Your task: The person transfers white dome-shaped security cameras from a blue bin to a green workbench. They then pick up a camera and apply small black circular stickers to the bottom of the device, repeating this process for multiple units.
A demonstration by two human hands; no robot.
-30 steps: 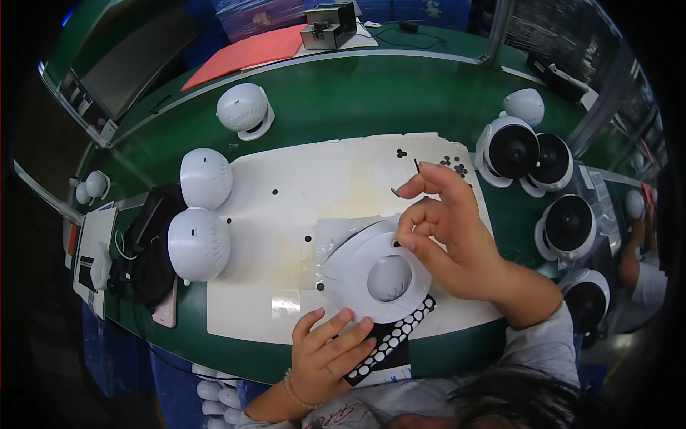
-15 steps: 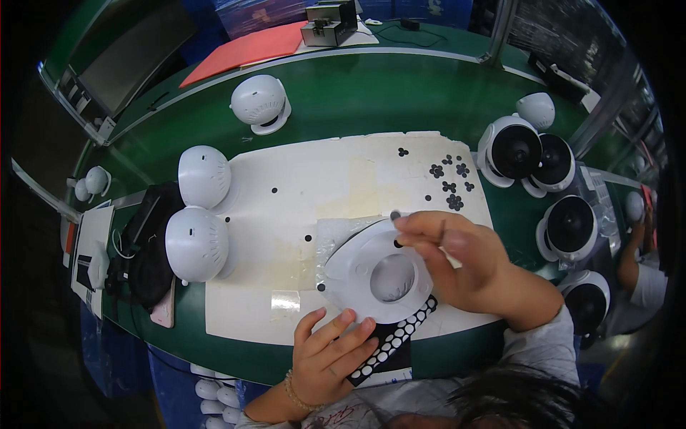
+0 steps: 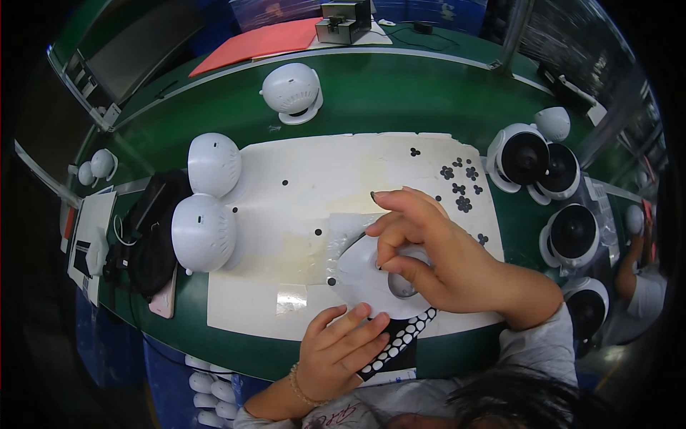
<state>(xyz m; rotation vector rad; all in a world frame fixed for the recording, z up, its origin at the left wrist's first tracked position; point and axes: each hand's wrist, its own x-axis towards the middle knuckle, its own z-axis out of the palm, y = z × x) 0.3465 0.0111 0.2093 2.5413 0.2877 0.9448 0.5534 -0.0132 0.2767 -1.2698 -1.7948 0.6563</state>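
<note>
A white rounded triangular housing [image 3: 361, 282] with a round opening lies on a foam sheet [image 3: 339, 239] in front of me. My left hand [image 3: 339, 350] lies at its lower edge, fingers stretched out and apart. Over the housing, my right hand [image 3: 436, 250] is closed in a pinch, thumb tip against a curled finger. A tiny dark spot at that pinch, close to the housing's surface, looks like a black round pad [image 3: 379, 267]. Another small black pad [image 3: 373, 195] sits on an extended fingertip of the same hand. Beside the left fingers is a black strip with white dots [image 3: 400, 339].
On the white sheet [image 3: 257, 286] lie loose black pads [image 3: 318, 232] and several pad clusters [image 3: 464, 204]. White cameras [image 3: 204, 232] stand at left, another [image 3: 293, 93] at the back. Black-faced cameras [image 3: 524, 159] line the right. A black pouch [image 3: 153, 250] lies at far left.
My right hand has moved left and down over the housing, now covering part of its round opening. The left hand keeps its place at the housing's edge. The whole view has shifted slightly.
</note>
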